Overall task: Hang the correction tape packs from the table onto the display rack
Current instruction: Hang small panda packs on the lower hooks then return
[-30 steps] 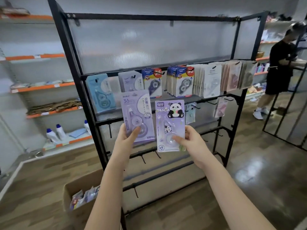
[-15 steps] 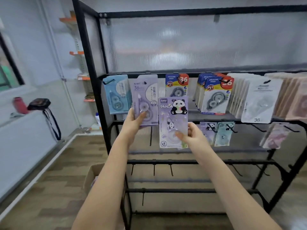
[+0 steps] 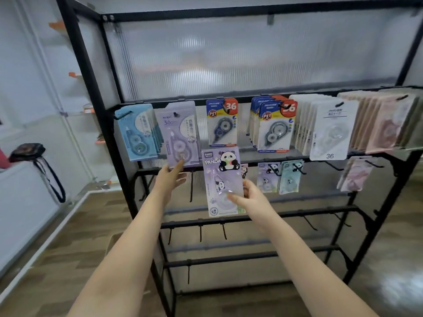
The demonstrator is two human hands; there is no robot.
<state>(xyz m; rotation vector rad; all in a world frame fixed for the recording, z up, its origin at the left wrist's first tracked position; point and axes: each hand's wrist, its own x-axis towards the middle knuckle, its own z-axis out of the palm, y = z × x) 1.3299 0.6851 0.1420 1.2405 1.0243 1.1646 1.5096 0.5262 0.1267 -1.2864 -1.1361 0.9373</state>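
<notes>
- Two packs are in play: a lilac pack [image 3: 180,136] at the upper left of the rack [image 3: 91,92], and a panda pack [image 3: 223,181] held lower, near the middle of the frame.
- Left hand [image 3: 170,179] reaches up to the lilac pack's bottom edge, fingers fairly straight, touching it from below rather than wrapped round it. A dark peg appears to pass through the pack's hole, though blur leaves it unclear whether it is fully seated.
- To finish this step well, nudge the pack back along its peg until it hangs square beside the blue pack [image 3: 137,131], then let go gently so it does not swing off.
- Right hand [image 3: 248,197] grips the panda pack by its lower right edge, thumb across the front; the pack stands upright in front of the second rail, not yet on any peg.
- Its likely home is the row of small panda packs [image 3: 278,177] at centre right, below the red and blue packs [image 3: 273,124]. Holding it so low leaves the top hole free, but the card may flex; steadying the top with the freed left hand should help line the hole up with a bare hook.
- No counter is in view.
</notes>
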